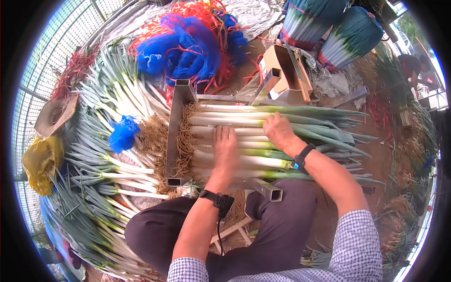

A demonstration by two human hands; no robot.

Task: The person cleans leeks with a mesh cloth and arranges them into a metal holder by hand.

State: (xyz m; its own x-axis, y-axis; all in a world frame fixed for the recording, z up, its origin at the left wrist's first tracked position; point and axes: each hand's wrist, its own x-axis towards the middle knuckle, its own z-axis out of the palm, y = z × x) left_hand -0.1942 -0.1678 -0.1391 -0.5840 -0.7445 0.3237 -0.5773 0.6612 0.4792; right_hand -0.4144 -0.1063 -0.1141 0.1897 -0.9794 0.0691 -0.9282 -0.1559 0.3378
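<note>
Layout, lg. to sm.:

1. Pile [105, 199]: leeks, whole L side of frame. Roots mostly point to ctr., prob. so each stalk can be taken by the root end.

2. Rack [177, 108]: metal, ctr. of frame, set just beyond the knee [289, 211], presumably to keep work w/in reach of both arms.

3. Row [251, 123]: leeks lying side by side across rack, ctr. of frame. Roots sit at the end plate [173, 150], which appears to act as a stop & keep the butts in line. Green tops overhang twd. R of frame; that side has no plate, so length prob. doesn't matter there.

4. Bundles [312, 21]: two, upper R, wrapped at the leafy end w/ white shanks exposed; the wrap likely guards the leaves.

5. Blue net [183, 49]: heaped upper ctr. w/ red straps [202, 11], near rack, apparently for easy access.

6. Box [279, 70]: cardboard, upper ctr.-R, just behind rack.

7. L hand [225, 143]: slightly blurred; fingers extended, close together, laid over white shanks nr. roots, not wrapped round any. Seems to steady the row.

8. R hand [277, 129]: fingers bent down onto shanks farther twd. the tops. Fingertips hidden; can't tell if clamped on a stalk or only resting. Wide hand spacing would help keep stalks parallel.
</note>
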